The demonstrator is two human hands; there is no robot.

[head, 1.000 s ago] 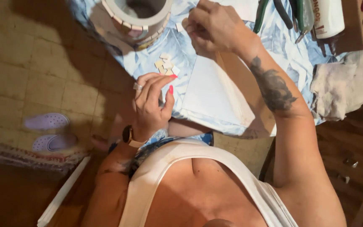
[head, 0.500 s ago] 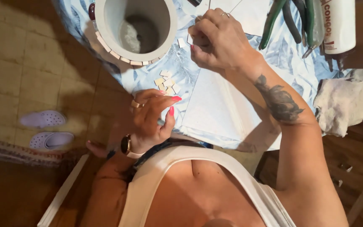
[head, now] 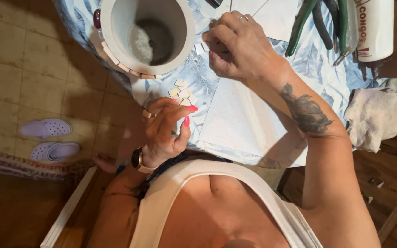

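Pale tile pieces [head: 182,93] scattered flat, left hand [head: 164,131] fingers loosely curled beside them, right hand [head: 240,46] pinching closed, contents unclear.

Warm indoor light, soft shadows, sharp focus

Materials and finishes at the work surface

White pot [head: 116,27]: matt, chalky, rimmed with smooth tile pieces [head: 183,92]. Tablecloth [head: 320,69]: printed cloth. Pliers [head: 302,25] at 1 o'clock: green glossy plastic grips. Rag [head: 377,115]: rough cloth. Clogs [head: 47,138]: matt plastic. Floor [head: 37,69]: dull tile.
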